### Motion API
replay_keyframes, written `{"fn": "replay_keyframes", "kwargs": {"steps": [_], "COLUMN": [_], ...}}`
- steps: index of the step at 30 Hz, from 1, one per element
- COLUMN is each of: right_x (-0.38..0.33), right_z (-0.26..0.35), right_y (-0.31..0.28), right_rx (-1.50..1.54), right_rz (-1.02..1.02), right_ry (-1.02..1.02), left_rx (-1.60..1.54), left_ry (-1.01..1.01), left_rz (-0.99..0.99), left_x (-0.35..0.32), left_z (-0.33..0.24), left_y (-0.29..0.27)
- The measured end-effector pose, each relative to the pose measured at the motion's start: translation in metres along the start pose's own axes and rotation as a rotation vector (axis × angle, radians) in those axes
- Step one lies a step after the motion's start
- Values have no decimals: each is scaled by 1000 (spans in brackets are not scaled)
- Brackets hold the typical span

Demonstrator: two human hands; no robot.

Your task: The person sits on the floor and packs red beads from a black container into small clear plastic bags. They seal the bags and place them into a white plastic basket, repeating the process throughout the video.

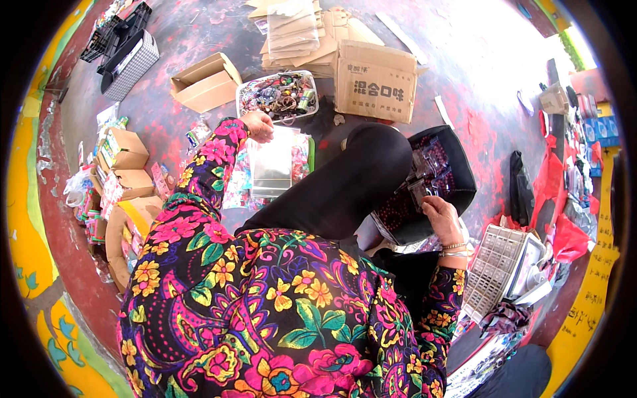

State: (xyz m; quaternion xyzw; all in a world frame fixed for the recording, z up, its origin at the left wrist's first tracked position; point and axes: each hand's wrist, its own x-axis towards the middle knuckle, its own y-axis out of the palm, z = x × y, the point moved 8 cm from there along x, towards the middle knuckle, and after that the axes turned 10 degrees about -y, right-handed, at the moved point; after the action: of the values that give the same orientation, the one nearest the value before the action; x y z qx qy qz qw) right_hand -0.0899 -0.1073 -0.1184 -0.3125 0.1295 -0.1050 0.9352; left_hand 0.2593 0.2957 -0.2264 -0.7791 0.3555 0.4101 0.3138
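My left hand [259, 127] is closed, its fingers curled together at the far edge of a stack of clear plastic bags [272, 166]. Whatever it may pinch there is too small to make out. Colourful packets lie around and under the stack. On the other side of my black-trousered leg, my right hand [442, 220] grips a small clear packet [419, 192] between thumb and fingers. It is held over a black bin [461, 174], inside which several similar packets [432, 158] with dark contents lie.
Ahead stands a white basket [277, 119] of mixed hair ties and trinkets, beside an open carton [207, 82] and a closed cardboard box [375, 81]. Flattened cardboard [292, 33] is piled behind. Boxes of goods [126, 149] line the left; a beige plastic crate [494, 265] tilts at the right.
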Motion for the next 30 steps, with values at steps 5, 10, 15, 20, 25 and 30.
{"fn": "replay_keyframes", "kwargs": {"steps": [5, 10, 15, 20, 25, 30], "right_x": [0, 1, 1, 2, 2, 1], "right_z": [0, -2, 1, 4, -1, 1], "right_y": [-1, 2, 1, 1, 3, 1], "right_rx": [-24, -20, -16, -42, -25, -34], "right_rz": [9, 11, 17, 11, 6, 4], "right_ry": [4, -3, 2, -28, -29, -27], "left_rx": [-253, -430, -404, -193, -298, -408], "left_ry": [-14, 47, 60, 124, 66, 19], "left_rz": [-86, -127, -110, -235, -310, -328], "left_x": [-9, -6, -14, -10, -13, -17], "left_z": [15, 31, 38, 48, 51, 55], "left_y": [7, 6, 20, 18, 22, 30]}}
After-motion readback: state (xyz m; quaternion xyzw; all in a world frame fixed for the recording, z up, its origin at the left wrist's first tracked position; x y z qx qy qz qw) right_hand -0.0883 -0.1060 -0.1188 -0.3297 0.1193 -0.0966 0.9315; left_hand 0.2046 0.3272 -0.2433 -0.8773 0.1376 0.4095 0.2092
